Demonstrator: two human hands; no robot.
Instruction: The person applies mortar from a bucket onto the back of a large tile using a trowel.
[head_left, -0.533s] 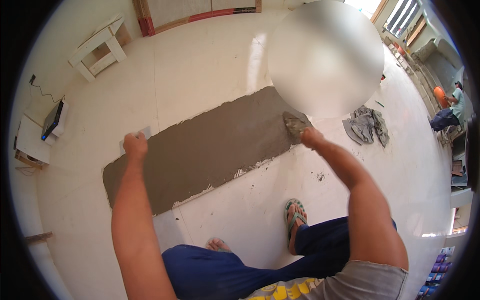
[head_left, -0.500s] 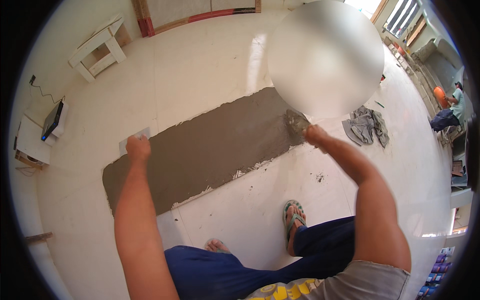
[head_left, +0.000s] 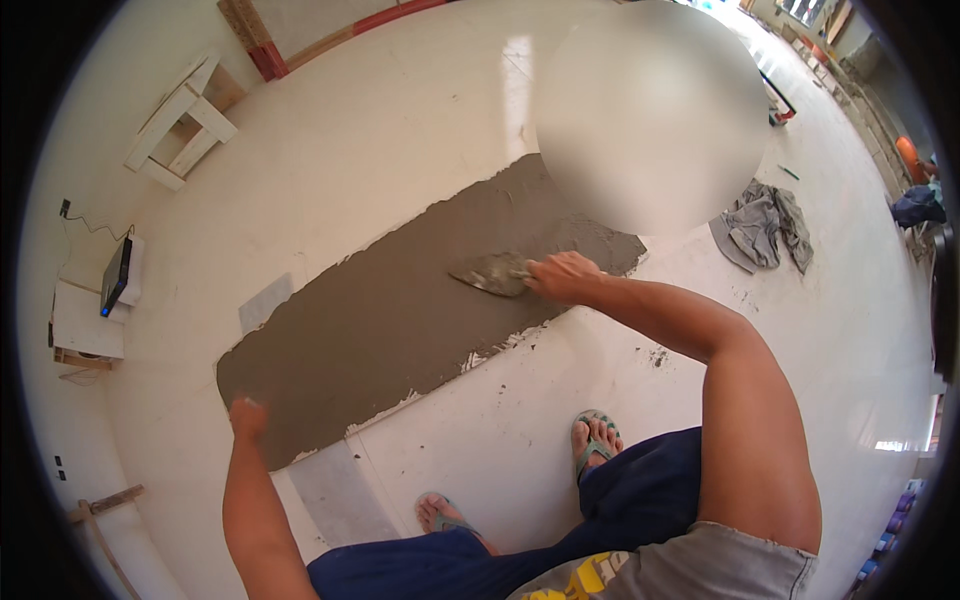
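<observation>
A long strip of wet grey mortar point(head_left: 360, 330) lies spread on the pale floor, with ragged edges. My right hand point(head_left: 568, 277) grips a pointed trowel point(head_left: 492, 274), whose mortar-smeared blade rests flat over the middle of the strip, tip to the left. Over the strip's left end is my left hand point(head_left: 248, 416), closed like a fist and slightly smeared; anything inside its fingers is hidden. A blurred disc covers the strip's far right part.
Smooth grey patches show on the floor beside the strip. A crumpled grey cloth point(head_left: 768, 228) lies to the right, near a thin green item point(head_left: 789, 172). A white wooden frame point(head_left: 188, 122) stands far left. My sandalled feet point(head_left: 596, 440) are on the near side. Another person sits far right.
The trowel in my right hand has swept left from the strip's right end toward its middle. My left hand has come nearer, from the far edge to the left end.
</observation>
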